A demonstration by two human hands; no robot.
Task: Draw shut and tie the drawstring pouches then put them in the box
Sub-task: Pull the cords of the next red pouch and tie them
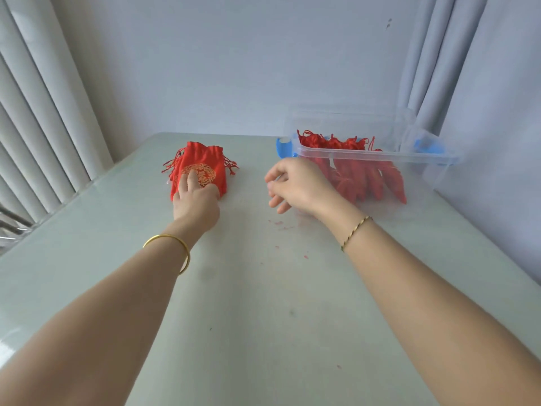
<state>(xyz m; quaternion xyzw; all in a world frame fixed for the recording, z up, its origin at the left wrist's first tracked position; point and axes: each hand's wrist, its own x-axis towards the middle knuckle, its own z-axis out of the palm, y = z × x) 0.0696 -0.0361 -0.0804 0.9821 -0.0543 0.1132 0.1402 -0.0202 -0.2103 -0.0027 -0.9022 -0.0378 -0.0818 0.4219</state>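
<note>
Pale green surface [248, 288] — left hand [196, 200] lays straight fingers [191, 178] on red satin gold-emblem pouch [205, 155], undrawn; right hand [295, 186] empty, loosely curled. Next, I think: pull both cords.

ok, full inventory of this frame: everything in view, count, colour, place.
loose pouches: small pile, count unclear, red with gold emblem, table's far left
boxed pouches: several, red, inside the box
box: 1, clear with blue latches, table's far right
table: 1, pale grey-green, foreground
curtains: 2, pale grey, either side of wall
bangle: 1, gold, left wrist
bracelet: 1, gold chain, right wrist
left hand: 1, resting on the pile
right hand: 1, empty, loosely curled, before the box
</note>
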